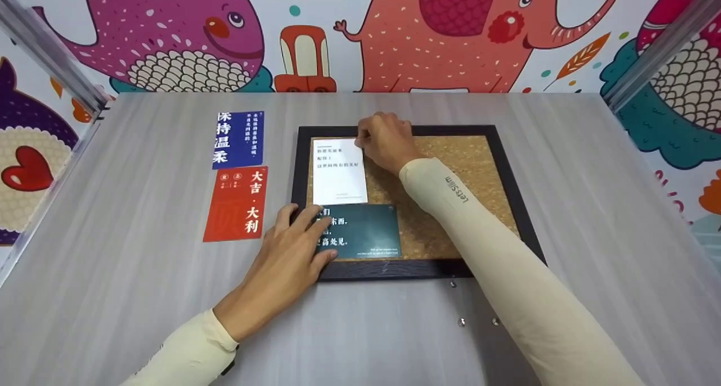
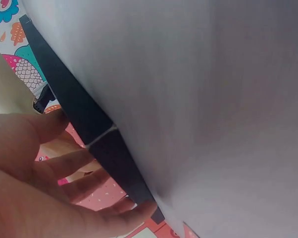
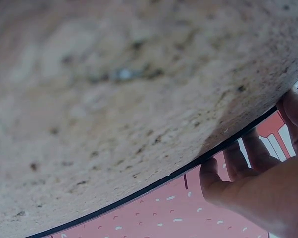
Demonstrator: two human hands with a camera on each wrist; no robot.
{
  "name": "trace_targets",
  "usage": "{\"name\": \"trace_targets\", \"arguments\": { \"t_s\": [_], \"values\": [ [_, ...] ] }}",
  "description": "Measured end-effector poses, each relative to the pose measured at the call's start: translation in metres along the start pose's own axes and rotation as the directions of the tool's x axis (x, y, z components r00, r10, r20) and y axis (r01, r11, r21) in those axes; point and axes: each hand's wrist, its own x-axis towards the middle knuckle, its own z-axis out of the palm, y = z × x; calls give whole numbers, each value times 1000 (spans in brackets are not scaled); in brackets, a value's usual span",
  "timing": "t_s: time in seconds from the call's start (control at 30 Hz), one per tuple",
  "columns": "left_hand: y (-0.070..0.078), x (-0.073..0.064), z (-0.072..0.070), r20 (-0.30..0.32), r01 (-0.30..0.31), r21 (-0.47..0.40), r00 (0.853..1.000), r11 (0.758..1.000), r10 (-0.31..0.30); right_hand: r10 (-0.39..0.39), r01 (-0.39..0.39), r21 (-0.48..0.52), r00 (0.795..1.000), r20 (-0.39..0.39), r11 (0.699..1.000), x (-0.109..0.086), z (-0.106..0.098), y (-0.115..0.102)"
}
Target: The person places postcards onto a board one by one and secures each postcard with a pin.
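A black-framed cork board (image 1: pixel 462 205) lies on the table. My right hand (image 1: pixel 388 141), fingers bent, touches the upper right corner of a white printed card (image 1: pixel 339 174) near the board's far edge. Whatever is under those fingertips is hidden. Below it, a dark green card (image 1: pixel 366 234) lies crosswise on the cork, with a small shiny spot at its upper right corner. My left hand (image 1: pixel 290 248) rests spread over the green card's left end and the frame's left side. In the left wrist view, its fingers (image 2: pixel 102 183) reach along the black frame (image 2: pixel 117 153).
A blue card (image 1: pixel 239 141) and a red card (image 1: pixel 235 204) lie left of the board. Small shiny metal pieces (image 1: pixel 462 322) are scattered in front of its near edge. A wall with cartoon animals (image 1: pixel 450 36) stands behind the table, between metal posts (image 1: pixel 648 53).
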Motion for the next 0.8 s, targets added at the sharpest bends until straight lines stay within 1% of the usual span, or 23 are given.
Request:
{"name": "trace_targets", "arguments": {
  "t_s": [0.1, 0.33, 0.63, 0.8],
  "values": [
    [-1, 0, 0, -5, -7, 8, 1000, 1000, 7, 0, 0, -2, 1000, -2, 1000, 0, 0, 0],
    [0, 1, 0, 13, 13, -1, 1000, 1000, -13, 10, -10, -3, 1000, 3, 1000, -1, 0, 0],
    [0, 2, 0, 27, 13, 24, 1000, 1000, -14, 31, -31, 0, 999, 14, 1000, -1, -1, 0],
    [-2, 1, 0, 33, 23, 21, 999, 1000, -24, 32, -32, -6, 999, 26, 999, 0, 1, -2]
  ]
}}
